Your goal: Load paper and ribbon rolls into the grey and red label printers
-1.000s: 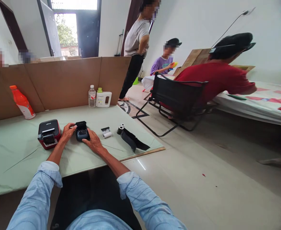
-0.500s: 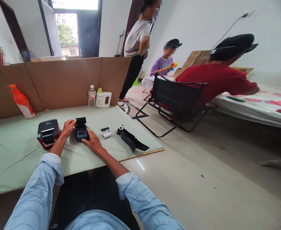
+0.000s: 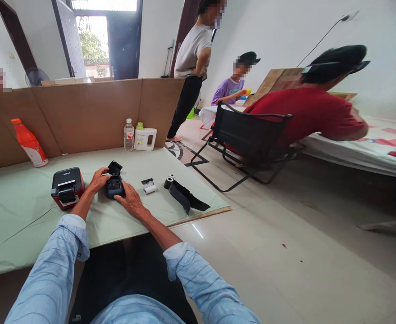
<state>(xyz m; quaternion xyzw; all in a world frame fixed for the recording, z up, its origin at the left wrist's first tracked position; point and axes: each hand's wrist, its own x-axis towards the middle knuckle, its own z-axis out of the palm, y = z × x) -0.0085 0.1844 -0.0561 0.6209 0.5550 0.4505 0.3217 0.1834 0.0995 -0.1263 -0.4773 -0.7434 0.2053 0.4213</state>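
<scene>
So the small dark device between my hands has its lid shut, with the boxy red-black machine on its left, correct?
No, the head view shows the small dark device with its lid open; the boxy red-black machine is on its left.

On the table (image 3: 123,220), we have the device (image 3: 114,189) between our left grip (image 3: 99,180) and our right grip (image 3: 130,198), its lid (image 3: 115,168) raised at the left grip's fingertips. The machine (image 3: 67,176) sits just left of our left grip. Right of our right grip lies a paper roll (image 3: 149,190); farther right, a strip (image 3: 188,200) lies beside two other rolls (image 3: 169,182). Beyond our right grip, a water bottle (image 3: 129,137) and a jug (image 3: 146,138) stand side by side before the panel (image 3: 96,112). Beyond the machine, left of both grips, stands another bottle (image 3: 30,144).
</scene>
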